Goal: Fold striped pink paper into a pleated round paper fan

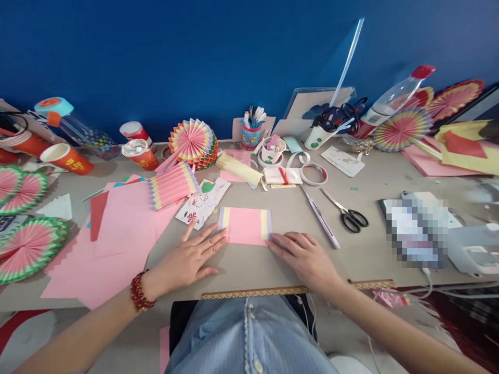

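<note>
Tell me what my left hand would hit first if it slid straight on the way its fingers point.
Your left hand points up and right; its fingers already touch the pink folded paper, so that comes first.

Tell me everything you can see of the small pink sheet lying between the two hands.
The small pink sheet looks like thin craft paper, roughly rectangular, lying flat on the grey table. Its middle is pink; narrow yellow and lilac stripes run along its left and right edges. The left hand presses fingertips on its lower left corner, and the right hand touches its lower right corner. Its far left corner sits close to a printed card; whether they overlap cannot be told.
</note>
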Demonstrator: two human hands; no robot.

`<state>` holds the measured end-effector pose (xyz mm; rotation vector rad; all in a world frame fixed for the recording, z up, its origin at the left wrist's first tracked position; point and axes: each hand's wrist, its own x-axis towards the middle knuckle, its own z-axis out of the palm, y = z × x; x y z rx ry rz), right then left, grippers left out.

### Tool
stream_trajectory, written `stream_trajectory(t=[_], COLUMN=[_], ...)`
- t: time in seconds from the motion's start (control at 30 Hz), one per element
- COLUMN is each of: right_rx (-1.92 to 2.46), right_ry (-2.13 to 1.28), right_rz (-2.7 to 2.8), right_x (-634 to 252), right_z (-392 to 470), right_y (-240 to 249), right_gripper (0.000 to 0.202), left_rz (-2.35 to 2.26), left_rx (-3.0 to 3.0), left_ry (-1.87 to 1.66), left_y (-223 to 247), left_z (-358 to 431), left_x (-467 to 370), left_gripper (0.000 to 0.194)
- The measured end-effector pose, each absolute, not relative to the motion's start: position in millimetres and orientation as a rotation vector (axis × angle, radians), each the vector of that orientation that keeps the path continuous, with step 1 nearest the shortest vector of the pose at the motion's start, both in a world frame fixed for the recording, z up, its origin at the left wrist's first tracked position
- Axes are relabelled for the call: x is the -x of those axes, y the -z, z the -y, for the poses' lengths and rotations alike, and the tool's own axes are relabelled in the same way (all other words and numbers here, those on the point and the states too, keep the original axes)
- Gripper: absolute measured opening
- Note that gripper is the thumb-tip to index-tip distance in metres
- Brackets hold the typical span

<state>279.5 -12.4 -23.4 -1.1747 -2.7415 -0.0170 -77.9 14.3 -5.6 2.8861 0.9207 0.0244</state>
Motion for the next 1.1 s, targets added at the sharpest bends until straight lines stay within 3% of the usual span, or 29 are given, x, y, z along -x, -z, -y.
stream_trajectory(t=[0.37, 0.53, 0.8, 1.0, 1.1], right_rx=[1.274, 1.255, 1.177, 1.23, 1.225], right_ry=[-0.109, -0.215, 0.006, -0.444, -0.627], right_rz=[2.675, 2.571, 2.633, 2.281, 2.075], right_x=[-277.2, -269.3, -208.7, -207.2, -202.1], right_z=[20.7, 7.0, -12.9, -13.8, -6.2], right_y=[22.9, 2.8, 4.8, 6.9, 1.0], right_gripper=[0.052, 0.034, 0.012, 0.01, 0.009], left_rz=[-1.02, -1.15, -1.223, -1.437, -1.303], left_rx=[-2.912, -2.871, -2.805, -2.211, -1.939], left_ry=[-0.033, -0.102, -0.214, -0.694, -0.721], left_y=[14.2, 14.8, 11.8, 4.2, -1.9], left_z=[-2.8, 1.1, 3.8, 12.9, 13.5], left_x=[81.0, 79.6, 71.9, 70.1, 56.8], left_gripper=[0.069, 0.068, 0.059, 0.034, 0.032])
